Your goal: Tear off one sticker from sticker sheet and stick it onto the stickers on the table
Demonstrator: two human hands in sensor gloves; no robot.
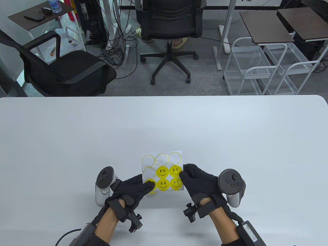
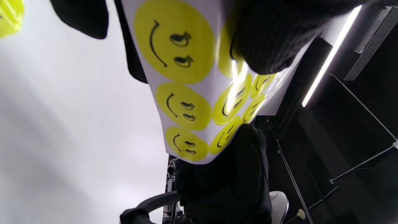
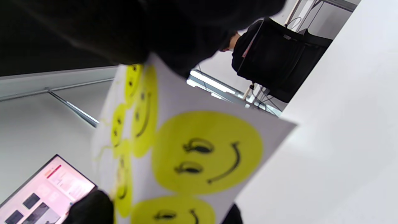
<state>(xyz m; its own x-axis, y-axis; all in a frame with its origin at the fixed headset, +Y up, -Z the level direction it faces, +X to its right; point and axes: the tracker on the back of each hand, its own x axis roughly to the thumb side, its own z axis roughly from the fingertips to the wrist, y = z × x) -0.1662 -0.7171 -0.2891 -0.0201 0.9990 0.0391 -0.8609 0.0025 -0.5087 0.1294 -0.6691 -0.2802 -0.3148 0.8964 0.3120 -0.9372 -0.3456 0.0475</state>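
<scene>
A white sticker sheet (image 1: 162, 171) with several yellow smiley stickers and several empty rings is held just above the white table (image 1: 164, 123). My left hand (image 1: 149, 183) grips its lower left corner, thumb on top. My right hand (image 1: 182, 175) pinches its right edge by the middle row. A yellow sticker (image 1: 153, 191) peeks out on the table under the sheet's lower left; it also shows in the left wrist view (image 2: 8, 17). The sheet fills the left wrist view (image 2: 186, 102) under my left thumb (image 2: 270, 34). It also fills the right wrist view (image 3: 202, 155) below my right fingers (image 3: 140, 31).
The table's far edge (image 1: 164, 96) borders a floor with two black office chairs (image 1: 66, 69) and white metal carts (image 1: 269, 69). A lit screen (image 3: 46, 189) shows in the right wrist view.
</scene>
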